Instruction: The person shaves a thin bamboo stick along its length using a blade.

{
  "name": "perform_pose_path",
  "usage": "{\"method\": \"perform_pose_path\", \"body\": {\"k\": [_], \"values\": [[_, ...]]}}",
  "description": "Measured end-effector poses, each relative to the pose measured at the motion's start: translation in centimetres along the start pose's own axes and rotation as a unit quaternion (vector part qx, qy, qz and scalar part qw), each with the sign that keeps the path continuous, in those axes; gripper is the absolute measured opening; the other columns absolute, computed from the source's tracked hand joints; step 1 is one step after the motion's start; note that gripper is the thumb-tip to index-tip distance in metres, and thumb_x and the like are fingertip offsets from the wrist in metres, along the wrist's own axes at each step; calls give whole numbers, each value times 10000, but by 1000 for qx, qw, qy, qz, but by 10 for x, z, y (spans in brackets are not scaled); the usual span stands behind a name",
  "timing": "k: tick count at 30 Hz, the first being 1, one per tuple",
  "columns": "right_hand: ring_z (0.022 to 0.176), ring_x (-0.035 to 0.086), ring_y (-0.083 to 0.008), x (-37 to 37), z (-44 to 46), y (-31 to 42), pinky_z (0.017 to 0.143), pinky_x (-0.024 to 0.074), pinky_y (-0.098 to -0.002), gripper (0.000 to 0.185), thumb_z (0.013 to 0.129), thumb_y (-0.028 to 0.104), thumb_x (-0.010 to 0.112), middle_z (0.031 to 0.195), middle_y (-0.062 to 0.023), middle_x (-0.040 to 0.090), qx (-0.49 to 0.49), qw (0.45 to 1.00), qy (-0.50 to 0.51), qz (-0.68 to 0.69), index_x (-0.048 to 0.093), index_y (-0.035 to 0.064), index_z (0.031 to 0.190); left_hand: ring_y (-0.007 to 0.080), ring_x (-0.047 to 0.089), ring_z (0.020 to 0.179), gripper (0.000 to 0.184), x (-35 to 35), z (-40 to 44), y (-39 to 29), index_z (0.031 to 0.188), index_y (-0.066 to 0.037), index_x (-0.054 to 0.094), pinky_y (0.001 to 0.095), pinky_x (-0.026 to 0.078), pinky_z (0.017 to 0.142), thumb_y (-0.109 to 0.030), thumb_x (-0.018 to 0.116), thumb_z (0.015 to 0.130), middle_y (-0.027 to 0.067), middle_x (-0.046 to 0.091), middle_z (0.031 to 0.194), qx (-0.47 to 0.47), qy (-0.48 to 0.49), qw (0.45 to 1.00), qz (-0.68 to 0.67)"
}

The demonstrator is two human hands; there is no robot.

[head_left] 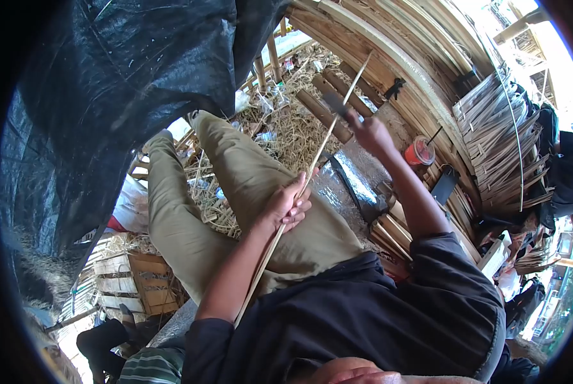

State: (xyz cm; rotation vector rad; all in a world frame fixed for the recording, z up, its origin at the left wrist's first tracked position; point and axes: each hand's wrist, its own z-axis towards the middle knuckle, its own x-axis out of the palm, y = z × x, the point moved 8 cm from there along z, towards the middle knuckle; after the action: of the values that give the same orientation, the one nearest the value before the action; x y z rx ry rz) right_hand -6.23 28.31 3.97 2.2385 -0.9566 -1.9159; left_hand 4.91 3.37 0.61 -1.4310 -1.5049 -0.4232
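Note:
A long, thin bamboo strip [323,144] runs slantwise across my lap, from beside my left forearm up toward the planks. My left hand [290,203] is closed around it above my thigh. Further up, my right hand [371,136] grips a knife by its handle. The knife's dark, broad blade [335,102] lies across the strip near its upper part; whether it cuts into it I cannot tell. The handle is mostly hidden in my fingers.
Shavings and plastic litter [293,115] cover the ground past my legs. Bamboo poles [323,114] lie beyond the blade. A red cup [419,152] with a straw stands right of my forearm. Bundled split strips [501,137] lie at right; a dark tarp [139,57] hangs at left.

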Motion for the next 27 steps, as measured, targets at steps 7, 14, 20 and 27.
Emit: {"method": "perform_pose_path", "body": {"k": [7,14,20,27], "values": [[570,658,-316,27,-22,4,626,528,-452,849,982,673,421,571,-212,624,-19,997,11,68,681,-78,682,20,270,425,519,-7,4,0,1496,-227,384,166,249,300,-490,428,1050,-51,352,649,-1,14,1000,-20],[651,685,-354,32,-28,14,668,527,-487,824,984,649,441,610,-242,636,-30,999,-2,45,660,-72,653,16,288,384,511,-8,1,2,1495,-249,375,162,270,284,-496,420,1049,-48,352,620,-19,8,1000,-18],[593,665,-281,46,-23,10,603,524,-462,827,992,651,419,592,-191,633,-20,998,3,53,677,-59,655,17,280,377,533,-10,8,1,1490,-243,380,164,264,284,-517,440,1037,-57,347,614,-13,-6,1000,-11],[651,701,-304,22,-17,13,609,527,-459,833,970,691,426,626,-213,657,-28,997,-10,77,674,-41,660,26,284,413,499,-5,7,-4,1467,-215,414,174,256,311,-474,466,1044,-49,358,637,0,-28,1000,12]]}}
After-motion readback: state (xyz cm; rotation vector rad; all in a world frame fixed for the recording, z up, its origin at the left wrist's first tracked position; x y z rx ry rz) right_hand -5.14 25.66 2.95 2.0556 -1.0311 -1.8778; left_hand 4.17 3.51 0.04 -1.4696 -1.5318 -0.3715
